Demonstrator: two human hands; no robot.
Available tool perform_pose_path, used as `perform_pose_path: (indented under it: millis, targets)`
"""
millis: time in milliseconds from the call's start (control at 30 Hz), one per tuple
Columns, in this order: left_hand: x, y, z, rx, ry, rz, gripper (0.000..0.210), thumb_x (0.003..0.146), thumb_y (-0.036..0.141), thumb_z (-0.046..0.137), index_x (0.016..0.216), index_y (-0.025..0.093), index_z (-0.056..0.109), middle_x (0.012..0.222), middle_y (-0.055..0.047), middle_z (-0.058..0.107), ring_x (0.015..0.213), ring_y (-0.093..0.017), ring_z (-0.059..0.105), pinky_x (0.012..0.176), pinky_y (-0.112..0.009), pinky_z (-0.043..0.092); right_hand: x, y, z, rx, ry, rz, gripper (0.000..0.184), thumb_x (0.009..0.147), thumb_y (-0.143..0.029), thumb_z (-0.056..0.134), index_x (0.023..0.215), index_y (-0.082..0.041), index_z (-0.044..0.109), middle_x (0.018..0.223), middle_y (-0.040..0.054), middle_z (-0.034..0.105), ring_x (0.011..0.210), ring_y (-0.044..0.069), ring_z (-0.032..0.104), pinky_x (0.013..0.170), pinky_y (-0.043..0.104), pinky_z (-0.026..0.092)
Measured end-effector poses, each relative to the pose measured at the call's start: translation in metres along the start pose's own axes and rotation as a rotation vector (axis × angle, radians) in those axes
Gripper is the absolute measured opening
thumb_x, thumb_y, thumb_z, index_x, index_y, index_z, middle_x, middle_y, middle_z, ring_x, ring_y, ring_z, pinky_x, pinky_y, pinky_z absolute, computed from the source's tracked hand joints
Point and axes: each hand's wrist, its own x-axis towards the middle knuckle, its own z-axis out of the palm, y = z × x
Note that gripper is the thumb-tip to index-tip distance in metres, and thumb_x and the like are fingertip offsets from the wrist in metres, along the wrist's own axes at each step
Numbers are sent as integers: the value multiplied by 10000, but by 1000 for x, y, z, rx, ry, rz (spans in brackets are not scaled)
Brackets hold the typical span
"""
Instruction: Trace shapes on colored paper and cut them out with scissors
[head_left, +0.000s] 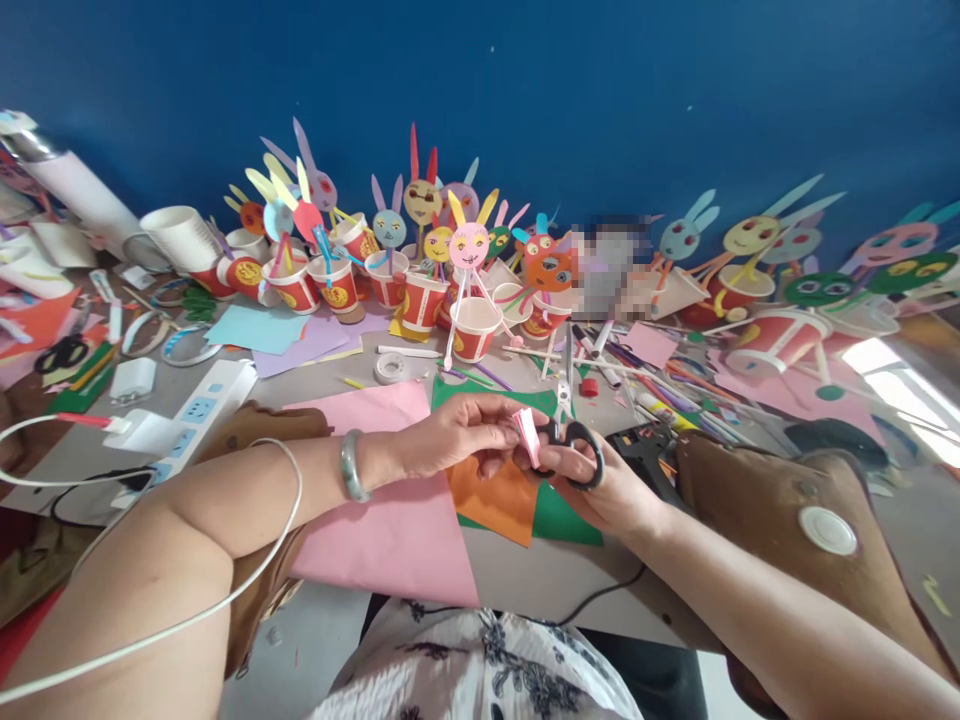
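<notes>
Between the fingertips of my left hand (pixel 472 432) is a small folded piece of pink and white paper (pixel 528 436). My right hand (pixel 592 478) has its fingers through the black handles of a pair of scissors (pixel 564 400), whose blades point away from me. Fingers of the right hand also come up against the paper's right edge. Under both hands lie sheets of orange paper (pixel 491 500), green paper (pixel 577 512) and pink paper (pixel 382 520).
Paper cups with rabbit-faced cutouts (pixel 472 325) line the blue wall. A tape roll (pixel 390 367), pens and sticks (pixel 667 380) lie mid-table. At left is a power strip (pixel 206 405) with a white cable across my left arm; at right, a glue gun (pixel 641 450) and brown cloth (pixel 750 510).
</notes>
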Motion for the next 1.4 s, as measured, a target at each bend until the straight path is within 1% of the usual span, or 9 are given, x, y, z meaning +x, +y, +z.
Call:
perform_pose_path:
  millis: [133,333,633,867,1033,1133,1200,1333,1400]
  targets:
    - [0,-3,1,-76,-80,-34,369,804,381,735,1069,130,680,830,-72,707,533,-67,561,468,-185,391,-1,1,0,9,-31,53,305,676,-427,796,657,-179,619,673,19,563,644,151,483,591,293,392]
    - [-1,4,4,-114,-98,-48,341,781,410,770,926,127,647,806,-65,699,513,-63,566,459,-177,389,0,-2,2,15,-120,51,342,681,-470,779,631,-180,606,643,11,544,612,135,458,566,276,387]
    - [-3,6,5,-64,-93,-86,451,730,442,805,1040,142,672,835,-76,722,513,-70,550,496,-212,449,1,-4,1,-43,-107,76,379,667,-529,755,585,-195,594,630,17,523,577,139,444,550,293,421]
    - [-5,15,9,9,-41,-45,367,751,465,779,864,130,680,768,-51,702,527,-68,569,492,-191,418,1,-4,2,54,-165,95,299,681,-442,771,632,-172,654,608,9,523,614,145,476,536,266,390]
    - [-4,12,9,14,-28,-20,373,753,479,771,808,125,667,760,-57,706,506,-64,555,474,-191,411,1,-2,1,72,-170,93,331,679,-461,784,637,-164,643,655,22,559,629,138,478,541,255,387]
    - [-3,10,8,46,1,-9,382,752,489,767,791,126,652,807,-65,713,500,-58,537,482,-201,424,1,0,1,35,-124,63,357,671,-484,795,644,-168,632,657,20,567,629,140,489,556,262,404]
    - [-3,10,7,81,32,11,353,784,471,737,801,129,650,824,-59,708,507,-55,534,508,-209,440,1,3,0,-19,-47,14,353,687,-486,791,665,-168,638,680,21,576,642,142,499,585,270,422]
    - [-3,9,5,164,154,0,281,828,405,671,803,127,634,624,6,603,491,-58,511,497,-192,409,1,7,-4,-219,140,-99,335,794,-505,711,719,-183,656,682,15,582,641,148,510,614,276,434]
    - [-2,7,4,195,223,-19,264,814,386,666,777,132,605,532,40,530,461,-60,491,475,-183,380,1,7,-4,-328,200,-141,352,805,-530,695,716,-191,657,675,16,591,634,154,518,597,275,430]
